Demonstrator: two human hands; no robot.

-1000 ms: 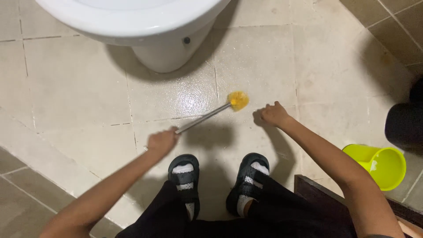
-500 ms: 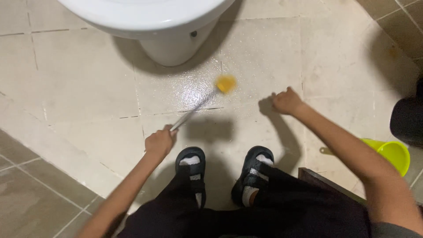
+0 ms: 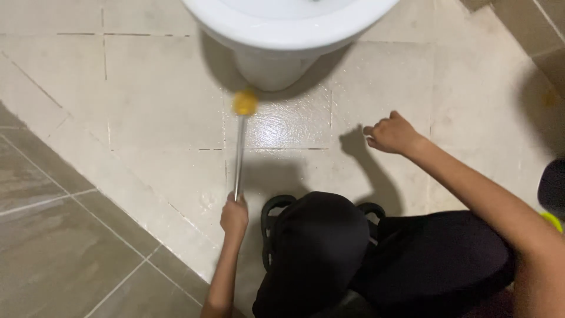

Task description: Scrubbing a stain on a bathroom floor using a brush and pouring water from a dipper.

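1. Left hand [image 3: 233,215] clamped on the near end of a metal-handled brush [image 3: 239,147].
2. Brush's yellow head [image 3: 245,102] on wet floor tile [image 3: 282,123], just in front of the white toilet base [image 3: 271,69].
3. Right hand [image 3: 391,133] right of toilet base, loosely curled, holding nothing, above tile.

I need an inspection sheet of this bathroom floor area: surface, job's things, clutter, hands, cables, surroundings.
Surface: beige tiled floor, wet and glossy in front of the toilet.
Job's things: long-handled brush, yellow head on the floor beside the toilet base.
Clutter: yellow-green container, only its edge visible at right.
Hands: left hand grips the brush handle; right hand empty, loosely curled above the floor.
Cables: nothing seen.
Surroundings: white toilet bowl; darker grey tiles at left.
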